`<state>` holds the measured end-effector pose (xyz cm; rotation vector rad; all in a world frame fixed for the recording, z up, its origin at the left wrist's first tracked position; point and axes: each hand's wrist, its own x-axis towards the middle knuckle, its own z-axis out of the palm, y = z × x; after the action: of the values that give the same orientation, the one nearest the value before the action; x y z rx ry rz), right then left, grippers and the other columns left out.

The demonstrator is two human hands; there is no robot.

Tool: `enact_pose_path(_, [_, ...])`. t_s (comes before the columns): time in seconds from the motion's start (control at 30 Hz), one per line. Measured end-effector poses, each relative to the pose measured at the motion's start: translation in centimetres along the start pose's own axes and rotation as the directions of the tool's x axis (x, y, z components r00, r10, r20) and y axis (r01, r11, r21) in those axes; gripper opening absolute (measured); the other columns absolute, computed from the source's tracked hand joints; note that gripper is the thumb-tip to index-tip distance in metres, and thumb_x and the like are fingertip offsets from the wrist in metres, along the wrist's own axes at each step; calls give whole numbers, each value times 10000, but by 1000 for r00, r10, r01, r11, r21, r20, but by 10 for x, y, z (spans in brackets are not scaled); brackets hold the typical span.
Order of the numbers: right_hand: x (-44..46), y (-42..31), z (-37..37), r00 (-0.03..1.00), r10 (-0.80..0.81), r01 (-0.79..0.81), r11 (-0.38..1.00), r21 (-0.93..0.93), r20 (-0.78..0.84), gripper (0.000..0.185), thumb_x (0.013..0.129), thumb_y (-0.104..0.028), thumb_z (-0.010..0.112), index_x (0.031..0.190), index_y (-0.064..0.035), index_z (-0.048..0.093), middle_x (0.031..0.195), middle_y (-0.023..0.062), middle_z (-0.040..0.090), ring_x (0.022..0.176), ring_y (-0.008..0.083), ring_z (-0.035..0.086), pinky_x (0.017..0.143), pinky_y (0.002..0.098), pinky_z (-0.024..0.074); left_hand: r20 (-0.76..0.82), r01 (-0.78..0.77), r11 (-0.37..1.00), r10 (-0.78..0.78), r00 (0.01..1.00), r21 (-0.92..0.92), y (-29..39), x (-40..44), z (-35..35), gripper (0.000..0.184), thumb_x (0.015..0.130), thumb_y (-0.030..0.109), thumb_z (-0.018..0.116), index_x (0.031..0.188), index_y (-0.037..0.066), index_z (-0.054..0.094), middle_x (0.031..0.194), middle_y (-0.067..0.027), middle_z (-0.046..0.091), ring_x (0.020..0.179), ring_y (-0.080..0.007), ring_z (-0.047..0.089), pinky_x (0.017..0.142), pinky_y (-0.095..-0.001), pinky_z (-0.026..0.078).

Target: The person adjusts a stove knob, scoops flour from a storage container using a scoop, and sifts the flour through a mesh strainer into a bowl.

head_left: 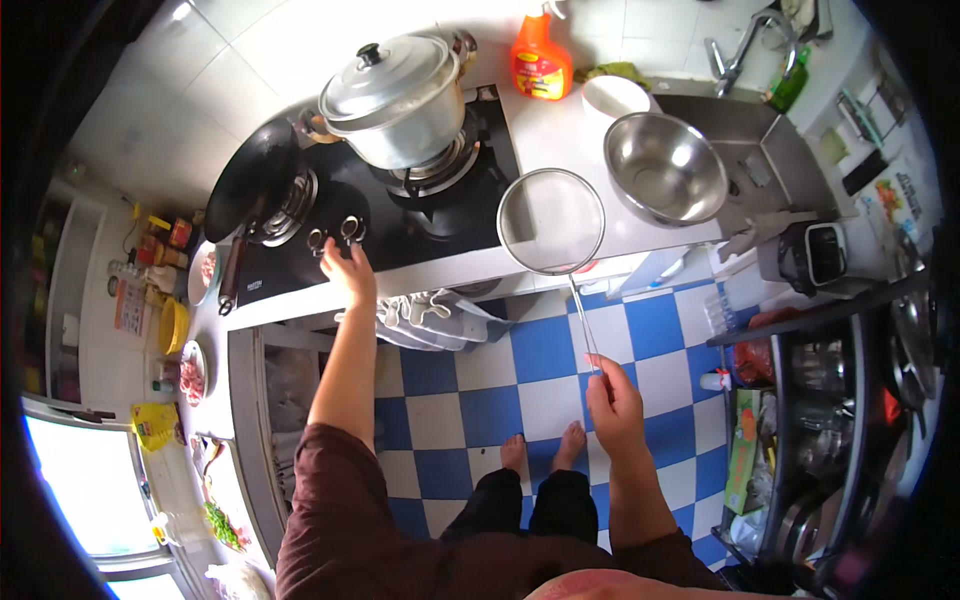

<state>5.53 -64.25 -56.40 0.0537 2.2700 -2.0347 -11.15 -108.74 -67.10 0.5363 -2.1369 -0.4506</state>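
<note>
Head view: left hand [346, 274] at stove knobs [352, 229], strainer [551, 222] in right hand [614, 400].

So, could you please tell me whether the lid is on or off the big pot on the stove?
On: the lid covers the mouth of the pot, its black knob facing up.

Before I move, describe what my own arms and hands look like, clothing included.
Your left hand and right hand are bare, with no glove, watch or bracelet showing. The left sleeve is plain dark reddish-brown and loose, ending around the elbow. The right sleeve matches in colour. No print shows on either.
</note>
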Motion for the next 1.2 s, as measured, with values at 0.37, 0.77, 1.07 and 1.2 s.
enact_pose_path(0.37, [-95, -74, -62, 981, 18, -31, 997, -65, -193, 324, 927, -119, 568, 1242, -44, 568, 687, -13, 489, 610, 59, 435, 556, 232, 379, 872, 351, 862, 186, 452, -366, 188, -307, -179, 384, 840, 149, 652, 1200, 64, 549, 1121, -171, 574, 852, -273, 605, 695, -337, 515])
enact_pose_path(0.77, [-192, -105, -177, 876, 13, -132, 968, -214, -483, 503, 931, -108, 497, 1406, -83, 331, 692, 72, 560, 627, 174, 562, 615, 328, 459, 649, 778, 442, 758, -58, -446, 483, -242, -232, 336, 1016, 244, 422, 1221, 29, 578, 1115, -54, 623, 896, -120, 584, 754, -260, 450])
enact_pose_path(1.07, [-220, -118, -276, 836, -189, 12, 945, -327, -515, 578, 935, -157, 518, 1456, -129, 269, 812, 160, 621, 704, 296, 620, 694, 394, 489, 602, 888, 341, 793, -95, -309, 614, -294, -249, 76, 999, 150, 471, 984, 85, 507, 1001, -61, 628, 890, -130, 595, 765, -279, 472])
enact_pose_path(1.2, [-236, -141, -350, 682, -483, 100, 805, -585, -548, 468, 918, -213, 585, 1353, -84, 469, 988, 144, 594, 833, 278, 614, 704, 371, 494, 585, 875, 303, 811, -28, -378, 669, -283, -259, 68, 1005, 125, 437, 1011, 68, 472, 978, -95, 628, 819, -150, 613, 742, -290, 517])
